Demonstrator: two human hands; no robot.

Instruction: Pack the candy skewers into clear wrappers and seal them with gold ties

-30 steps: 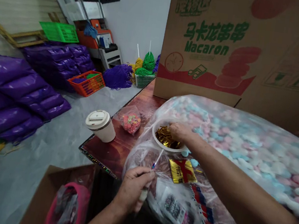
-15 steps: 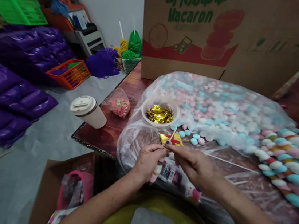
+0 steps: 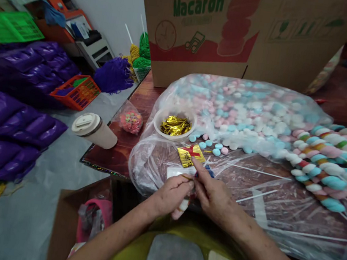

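Note:
My left hand point(image 3: 169, 194) is closed around the neck of a marshmallow skewer point(image 3: 181, 211), its pink and white lower end hanging below my fingers. A thin gold twist tie point(image 3: 187, 177) crosses at my left fingertips. My right hand point(image 3: 215, 191) meets it there, thumb and fingers pinched at the tie, with the forefinger reaching forward. Part of the grip is hidden behind the fingers. Just beyond lies a gold packet point(image 3: 189, 155) printed with red. A white tub point(image 3: 157, 130) of gold twist ties stands behind it.
A big clear bag of pastel marshmallows point(image 3: 242, 113) covers the table's middle. Finished-looking marshmallow skewers point(image 3: 325, 167) are piled at right. A Macaron carton point(image 3: 198, 65) stands behind. A lidded cup point(image 3: 99, 133) and a candy bag point(image 3: 130, 121) sit left; an open box point(image 3: 60, 222) is below.
My right forefinger and thumb have drawn in closer to my left fingertips, and the right hand has curled. The view has shifted slightly; the left hand still holds the skewer.

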